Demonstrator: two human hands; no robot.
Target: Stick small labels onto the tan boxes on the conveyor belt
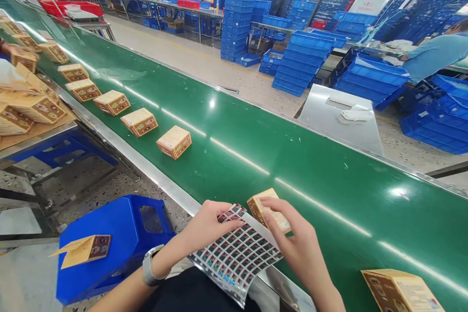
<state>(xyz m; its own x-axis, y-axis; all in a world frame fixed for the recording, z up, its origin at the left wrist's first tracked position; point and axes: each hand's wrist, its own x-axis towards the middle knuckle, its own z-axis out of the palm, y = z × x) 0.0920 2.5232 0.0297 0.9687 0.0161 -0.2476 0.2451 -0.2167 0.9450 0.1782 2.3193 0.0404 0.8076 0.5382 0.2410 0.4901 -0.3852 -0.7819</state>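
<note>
Fingers of my left hand (pixel 204 226) pinch the glossy sheet of small stickers (pixel 237 256); my right hand (pixel 292 243) closes on the small tan cardboard box (pixel 268 212) just above it.

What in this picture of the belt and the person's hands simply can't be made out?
- Small box, head view: mostly covered by the right hand.
- Sticker sheet: the print is too small to read, and the left hand covers one corner.
- Box at lower right: cut off by the bottom edge.
- Labels on the boxes on the belt: too small to read.
</note>
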